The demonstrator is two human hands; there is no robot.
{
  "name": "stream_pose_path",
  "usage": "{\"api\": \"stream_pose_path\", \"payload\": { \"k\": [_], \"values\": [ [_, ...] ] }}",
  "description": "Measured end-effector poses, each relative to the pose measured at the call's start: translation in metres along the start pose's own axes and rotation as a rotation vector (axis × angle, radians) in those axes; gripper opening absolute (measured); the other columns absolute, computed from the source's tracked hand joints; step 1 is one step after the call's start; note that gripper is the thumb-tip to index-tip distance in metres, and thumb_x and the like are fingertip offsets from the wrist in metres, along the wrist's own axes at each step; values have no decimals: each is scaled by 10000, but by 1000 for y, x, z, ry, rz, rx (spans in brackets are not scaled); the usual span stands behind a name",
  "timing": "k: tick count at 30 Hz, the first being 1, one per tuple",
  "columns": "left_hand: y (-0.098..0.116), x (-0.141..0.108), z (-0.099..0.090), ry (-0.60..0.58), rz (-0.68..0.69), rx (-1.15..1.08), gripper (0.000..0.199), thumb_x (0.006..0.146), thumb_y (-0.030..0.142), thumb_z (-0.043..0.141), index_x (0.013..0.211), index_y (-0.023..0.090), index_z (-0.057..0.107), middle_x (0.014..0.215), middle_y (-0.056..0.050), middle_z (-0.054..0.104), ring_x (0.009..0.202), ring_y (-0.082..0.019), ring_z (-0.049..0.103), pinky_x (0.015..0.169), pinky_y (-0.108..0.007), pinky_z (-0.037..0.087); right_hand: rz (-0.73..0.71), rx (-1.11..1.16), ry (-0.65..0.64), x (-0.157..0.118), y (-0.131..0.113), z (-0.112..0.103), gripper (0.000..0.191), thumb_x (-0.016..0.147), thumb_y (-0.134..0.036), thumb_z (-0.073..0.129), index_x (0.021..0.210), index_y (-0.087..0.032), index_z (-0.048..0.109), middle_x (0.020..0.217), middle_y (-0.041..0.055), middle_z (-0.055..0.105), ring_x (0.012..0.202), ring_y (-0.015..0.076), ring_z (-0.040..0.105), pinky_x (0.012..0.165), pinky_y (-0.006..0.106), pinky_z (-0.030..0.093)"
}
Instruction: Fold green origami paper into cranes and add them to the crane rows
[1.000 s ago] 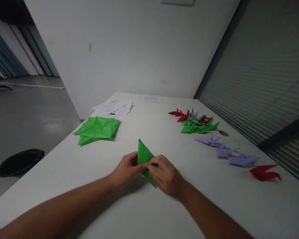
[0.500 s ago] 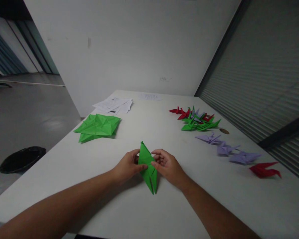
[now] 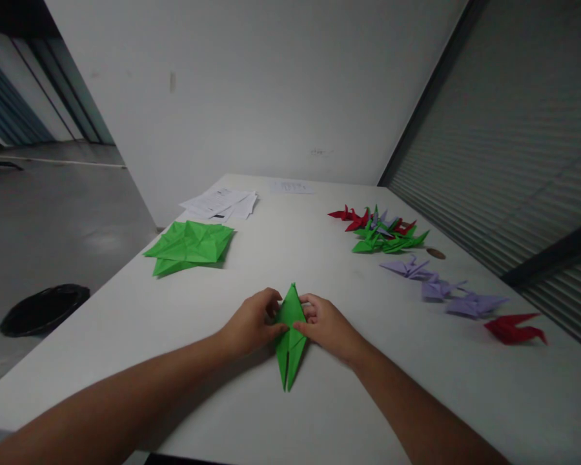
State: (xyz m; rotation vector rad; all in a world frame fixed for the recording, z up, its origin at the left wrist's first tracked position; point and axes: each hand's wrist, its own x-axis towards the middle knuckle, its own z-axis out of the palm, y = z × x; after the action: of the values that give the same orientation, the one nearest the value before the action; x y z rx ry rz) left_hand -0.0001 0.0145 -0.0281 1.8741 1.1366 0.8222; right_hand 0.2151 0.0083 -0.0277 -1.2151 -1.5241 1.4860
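Note:
A green folded paper [image 3: 291,310], a long diamond with two narrow points towards me, is between my hands just above the white table [image 3: 348,400]. My left hand [image 3: 254,323] grips its left edge, thumb on top and the fingertips partly hidden behind it. On the right edge, my right hand [image 3: 326,325] pinches the paper with its thumb on the front and curled fingers at the side. The slit between the two lower points faces my body.
Green creased sheets [image 3: 188,245] lie at the left, with printed papers [image 3: 220,203] behind. At the right are a pile of folded cranes [image 3: 387,236], purple cranes [image 3: 473,305] and a red crane [image 3: 513,329]. A black-lined bin [image 3: 43,310] stands on the floor at left.
The green folded paper has turned more upright, its lower points swinging left and its top moving right. Both hands still hold it, with my right fingers closer to its edge.

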Motion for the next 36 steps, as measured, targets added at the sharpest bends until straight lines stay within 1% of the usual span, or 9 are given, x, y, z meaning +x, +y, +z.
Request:
{"api": "stream_pose_path", "payload": {
  "k": [4, 9, 12, 14, 16, 19, 23, 29, 36],
  "values": [
    [1, -2, -3, -73, 307, 302, 236, 751, 128, 764, 980, 171, 726, 1050, -110, 618, 950, -249, 602, 830, -388, 515, 2, -254, 67, 1, 3, -2, 388, 748, -89, 723, 1120, -165, 642, 808, 27, 744, 703, 173, 704, 601, 257, 514],
    [-4, 0, -3, -222, 534, 424, 172, 917, 147, 652, 992, 193, 801, 951, -113, 690, 914, -238, 617, 820, -355, 497, -43, -551, 123, -4, -8, -5, 351, 733, -82, 767, 1063, -166, 681, 720, -15, 681, 603, 137, 611, 528, 222, 396],
    [-3, 1, -5, -260, 587, 477, 204, 932, 138, 629, 1006, 202, 808, 941, -108, 706, 904, -227, 629, 819, -337, 501, -133, -604, 37, -8, -15, -15, 407, 739, -49, 744, 1122, -178, 692, 750, -17, 668, 620, 129, 593, 550, 217, 405],
    [-2, 2, -9, -278, 624, 505, 239, 918, 114, 621, 1042, 203, 804, 979, -113, 713, 928, -231, 635, 840, -343, 509, -270, -654, -74, -11, -18, -24, 436, 758, 5, 665, 1140, -201, 714, 857, 1, 678, 660, 120, 586, 612, 224, 446],
    [0, 1, -12, -290, 660, 508, 264, 912, 108, 615, 1081, 198, 796, 1017, -124, 716, 949, -237, 639, 855, -350, 519, -389, -732, -157, -15, -23, -33, 458, 785, 38, 593, 1134, -220, 738, 944, 24, 655, 776, 139, 610, 700, 240, 484],
    [2, 0, -16, -306, 690, 485, 290, 923, 117, 605, 1139, 195, 782, 1053, -137, 717, 973, -240, 647, 874, -360, 531, -449, -772, -261, -20, -29, -41, 430, 804, 27, 611, 1112, -235, 758, 1090, 48, 609, 901, 155, 627, 801, 264, 520],
    [2, -2, -18, -321, 709, 470, 321, 927, 118, 599, 1190, 200, 765, 1091, -142, 717, 1006, -246, 656, 902, -373, 536, -492, -765, -323, -22, -31, -42, 328, 849, -9, 639, 1035, -240, 779, 1100, 40, 586, 951, 161, 630, 852, 273, 536],
    [2, -1, -20, -347, 713, 507, 312, 930, 145, 615, 1203, 192, 761, 1117, -150, 713, 1020, -259, 655, 907, -385, 541, -480, -758, -354, -17, -25, -43, 199, 948, -131, 658, 1040, -246, 791, 1118, 38, 588, 953, 155, 625, 907, 298, 535],
    [4, -3, -24, -365, 760, 517, 296, 952, 183, 614, 1202, 228, 765, 1128, -149, 710, 1030, -261, 654, 936, -412, 524, -476, -727, -379, -14, -19, -45, 158, 982, -201, 649, 1030, -241, 794, 1141, 42, 573, 966, 156, 620, 913, 300, 533]
  ]
}}
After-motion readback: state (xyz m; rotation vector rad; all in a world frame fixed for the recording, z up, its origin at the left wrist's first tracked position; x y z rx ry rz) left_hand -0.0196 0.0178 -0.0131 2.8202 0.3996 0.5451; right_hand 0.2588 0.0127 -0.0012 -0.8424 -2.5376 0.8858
